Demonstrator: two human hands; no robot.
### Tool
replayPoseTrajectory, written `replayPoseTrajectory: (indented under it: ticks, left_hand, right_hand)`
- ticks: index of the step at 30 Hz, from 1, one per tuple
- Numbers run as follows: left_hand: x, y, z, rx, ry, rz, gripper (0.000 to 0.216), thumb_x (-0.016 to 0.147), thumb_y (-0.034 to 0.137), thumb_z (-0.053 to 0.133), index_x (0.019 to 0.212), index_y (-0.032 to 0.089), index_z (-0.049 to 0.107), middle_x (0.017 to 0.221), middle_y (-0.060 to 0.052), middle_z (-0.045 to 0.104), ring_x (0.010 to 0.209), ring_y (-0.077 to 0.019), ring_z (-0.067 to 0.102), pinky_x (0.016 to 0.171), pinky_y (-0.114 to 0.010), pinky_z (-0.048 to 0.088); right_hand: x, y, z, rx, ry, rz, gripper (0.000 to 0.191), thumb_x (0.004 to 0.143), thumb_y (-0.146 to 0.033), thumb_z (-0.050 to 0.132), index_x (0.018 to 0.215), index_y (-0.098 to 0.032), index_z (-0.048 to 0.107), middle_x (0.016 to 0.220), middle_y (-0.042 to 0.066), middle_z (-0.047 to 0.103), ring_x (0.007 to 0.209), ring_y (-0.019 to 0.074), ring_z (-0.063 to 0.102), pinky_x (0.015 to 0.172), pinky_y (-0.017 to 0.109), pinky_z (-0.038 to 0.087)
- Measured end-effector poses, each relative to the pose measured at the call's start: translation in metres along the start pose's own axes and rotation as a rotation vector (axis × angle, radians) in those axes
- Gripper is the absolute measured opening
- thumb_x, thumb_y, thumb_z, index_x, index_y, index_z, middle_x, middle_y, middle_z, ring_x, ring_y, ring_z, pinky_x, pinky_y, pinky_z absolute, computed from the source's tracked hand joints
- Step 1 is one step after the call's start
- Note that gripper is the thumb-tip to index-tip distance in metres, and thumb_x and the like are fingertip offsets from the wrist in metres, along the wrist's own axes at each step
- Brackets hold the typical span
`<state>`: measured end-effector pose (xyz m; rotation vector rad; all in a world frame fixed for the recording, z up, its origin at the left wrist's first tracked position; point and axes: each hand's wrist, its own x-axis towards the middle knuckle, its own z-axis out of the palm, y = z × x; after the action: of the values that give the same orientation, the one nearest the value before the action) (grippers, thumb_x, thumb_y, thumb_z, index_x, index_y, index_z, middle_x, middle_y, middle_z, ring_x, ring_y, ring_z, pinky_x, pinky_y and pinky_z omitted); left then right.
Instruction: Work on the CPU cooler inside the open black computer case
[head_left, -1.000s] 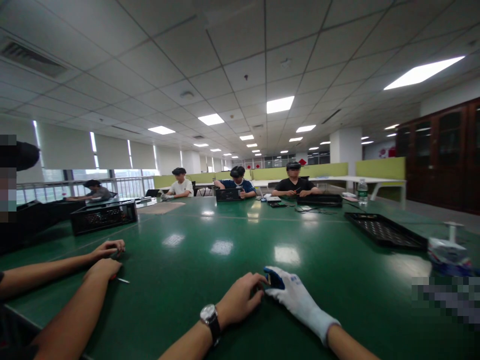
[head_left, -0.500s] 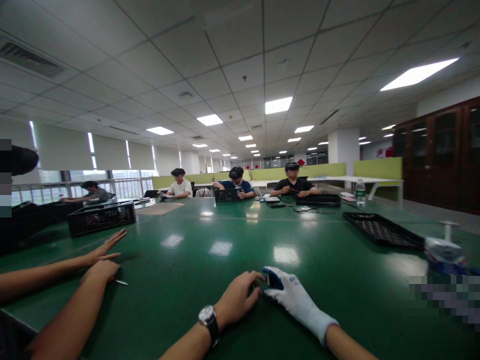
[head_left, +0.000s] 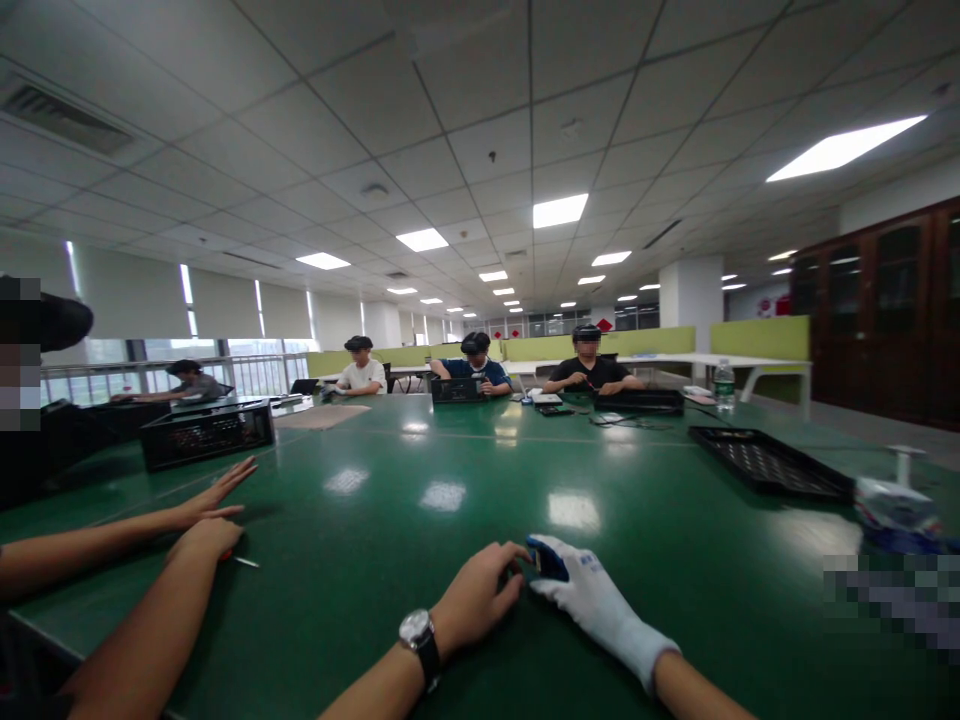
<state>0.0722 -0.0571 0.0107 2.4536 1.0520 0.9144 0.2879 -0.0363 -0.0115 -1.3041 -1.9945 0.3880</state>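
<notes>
My bare left hand [head_left: 480, 592], with a wristwatch [head_left: 415, 630] above it, rests low over the green table [head_left: 360, 620]. Its fingers are curled, and the fingertips meet those of my right hand [head_left: 581, 590]. That hand wears a white glove with a blue palm, and its fingers are bent round a small dark thing with a pale yellowish edge [head_left: 537, 562]. The piece is too small and too covered to name. Both hands are closed about this spot, just right of the middle at the front of the table.
At the left, a co-worker's hands lie over a red-handled screwdriver [head_left: 246, 563]. Black computer cases [head_left: 210, 437] stand behind them. A black perforated panel [head_left: 765, 462], a plastic bag [head_left: 896, 510] and a water bottle [head_left: 723, 385] are at the right. Several people work at the far edge.
The view has shifted very slightly, so the surroundings sit a little further right. My hands keep nearly the same pose.
</notes>
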Motion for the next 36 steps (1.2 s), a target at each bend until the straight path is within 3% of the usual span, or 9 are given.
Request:
replayPoseTrajectory:
  ticks: [11, 16, 25, 30, 36]
  left_hand:
    - [0.001, -0.004, 0.003, 0.017, -0.016, -0.028, 0.030, 0.091, 0.023, 0.053, 0.121, 0.025, 0.060, 0.105, -0.004, 0.065, 0.097, -0.0195, 0.059, 0.090, -0.032, 0.045]
    - [0.002, -0.001, 0.000, 0.023, -0.021, -0.034, 0.030, 0.092, 0.022, 0.052, 0.121, 0.025, 0.059, 0.106, -0.003, 0.064, 0.098, -0.0192, 0.059, 0.091, -0.032, 0.045]
    - [0.001, -0.001, -0.001, 0.032, -0.024, -0.031, 0.031, 0.092, 0.024, 0.053, 0.123, 0.025, 0.058, 0.107, -0.004, 0.064, 0.098, -0.0195, 0.059, 0.089, -0.033, 0.046]
    - [0.001, -0.001, -0.002, 0.040, -0.021, -0.022, 0.031, 0.092, 0.023, 0.052, 0.123, 0.025, 0.058, 0.107, -0.003, 0.065, 0.099, -0.0194, 0.059, 0.090, -0.032, 0.045]
    - [0.000, -0.003, -0.003, 0.055, -0.033, -0.037, 0.029, 0.094, 0.026, 0.051, 0.122, 0.025, 0.058, 0.105, -0.003, 0.065, 0.097, -0.0194, 0.059, 0.090, -0.033, 0.045]
  right_hand:
    - [0.001, 0.005, 0.000, -0.005, 0.009, -0.038, 0.059, 0.077, -0.032, 0.066, 0.134, -0.019, 0.060, 0.135, 0.012, 0.061, 0.128, 0.0308, 0.053, 0.114, 0.046, 0.036]
    - [0.007, 0.008, -0.001, 0.020, -0.010, -0.102, 0.057, 0.077, -0.029, 0.064, 0.132, -0.013, 0.061, 0.131, 0.014, 0.062, 0.123, 0.0275, 0.055, 0.111, 0.040, 0.038]
    - [0.009, 0.021, -0.006, 0.024, -0.010, -0.044, 0.065, 0.082, -0.037, 0.061, 0.143, -0.016, 0.051, 0.141, 0.011, 0.056, 0.131, 0.0253, 0.048, 0.116, 0.040, 0.032]
    - [0.012, 0.028, -0.003, 0.026, -0.033, -0.054, 0.061, 0.082, -0.041, 0.062, 0.139, -0.021, 0.056, 0.136, 0.009, 0.060, 0.127, 0.0259, 0.051, 0.113, 0.040, 0.035]
    - [0.011, 0.022, -0.016, -0.006, 0.003, -0.042, 0.061, 0.081, -0.041, 0.060, 0.137, -0.017, 0.058, 0.137, 0.011, 0.060, 0.129, 0.0283, 0.051, 0.114, 0.041, 0.035]
